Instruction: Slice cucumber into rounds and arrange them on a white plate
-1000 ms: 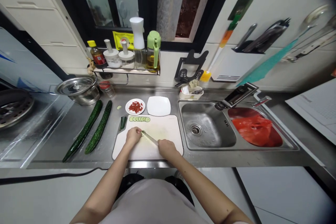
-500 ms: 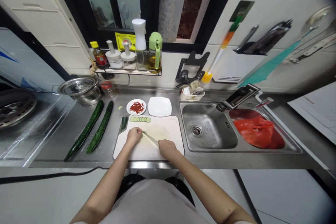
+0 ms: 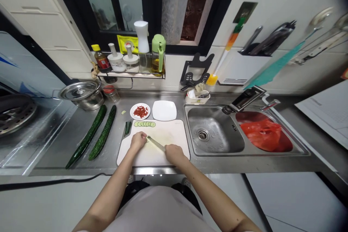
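My right hand [image 3: 174, 153] is closed round the handle of a knife [image 3: 157, 144], its blade angled up and left over the white cutting board [image 3: 176, 134]. Fingertips of my left hand [image 3: 138, 140] pinch a small cucumber slice [image 3: 148, 138] at the blade's tip. Behind my left hand, several thin cucumber slices [image 3: 145, 124] lie in an overlapping row. Dark green cucumber end pieces [image 3: 128, 127] rest at the board's upper left corner. Two whole cucumbers [image 3: 87, 137] lie on the steel counter to the left.
Behind the board stand a small plate of red bits [image 3: 140, 111] and a white square plate [image 3: 164, 110]. A sink [image 3: 217, 130] adjoins on the right, with a red plastic bag [image 3: 261, 134] in its second basin. A lidded pot [image 3: 83, 94] and a jar [image 3: 111, 93] sit back left.
The knife blade has tilted a little at the slice, while both hands stay nearly in place. The whole view has shifted slightly.
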A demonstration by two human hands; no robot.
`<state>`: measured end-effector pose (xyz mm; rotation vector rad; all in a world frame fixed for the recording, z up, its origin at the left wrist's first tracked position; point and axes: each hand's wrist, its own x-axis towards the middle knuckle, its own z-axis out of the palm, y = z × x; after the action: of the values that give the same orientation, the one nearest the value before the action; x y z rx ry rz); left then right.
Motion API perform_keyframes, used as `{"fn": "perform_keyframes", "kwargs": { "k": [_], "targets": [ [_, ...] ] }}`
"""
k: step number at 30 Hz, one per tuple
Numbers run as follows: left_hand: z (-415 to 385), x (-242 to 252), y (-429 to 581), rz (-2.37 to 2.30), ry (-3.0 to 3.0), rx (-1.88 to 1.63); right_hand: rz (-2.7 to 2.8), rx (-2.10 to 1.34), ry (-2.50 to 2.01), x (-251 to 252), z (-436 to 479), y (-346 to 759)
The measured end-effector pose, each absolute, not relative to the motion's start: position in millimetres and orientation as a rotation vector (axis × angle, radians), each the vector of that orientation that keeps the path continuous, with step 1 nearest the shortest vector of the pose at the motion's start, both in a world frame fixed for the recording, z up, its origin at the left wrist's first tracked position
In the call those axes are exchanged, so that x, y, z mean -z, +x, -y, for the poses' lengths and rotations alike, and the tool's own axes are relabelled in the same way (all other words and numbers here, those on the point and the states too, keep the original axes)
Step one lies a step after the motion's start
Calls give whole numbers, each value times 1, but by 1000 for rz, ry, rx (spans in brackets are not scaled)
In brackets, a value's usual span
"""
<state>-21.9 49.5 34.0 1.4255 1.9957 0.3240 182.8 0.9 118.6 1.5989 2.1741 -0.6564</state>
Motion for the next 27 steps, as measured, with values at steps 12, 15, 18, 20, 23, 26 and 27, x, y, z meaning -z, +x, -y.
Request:
{"fn": "perform_keyframes", "kwargs": {
  "k": [12,15,18,20,23,26,27],
  "targets": [
    [-56,-36,-16,-2051,1352,-354,-2102,792,1874,-108,18,232],
    [-61,-35,-26,-2111,1328,-431,-2131,800,1879,-102,19,230],
    [-66,-33,-41,-2196,1325,-507,-2140,814,1889,-96,18,228],
    [-70,-32,-50,-2255,1310,-536,-2145,832,1895,-94,17,227],
    [-73,-30,-58,-2313,1277,-539,-2136,852,1895,-93,15,226],
    [-73,-29,-61,-2347,1293,-516,-2130,856,1885,-93,13,225],
    [-73,-29,-61,-2357,1306,-503,-2135,853,1883,-93,13,225]
  ]
}}
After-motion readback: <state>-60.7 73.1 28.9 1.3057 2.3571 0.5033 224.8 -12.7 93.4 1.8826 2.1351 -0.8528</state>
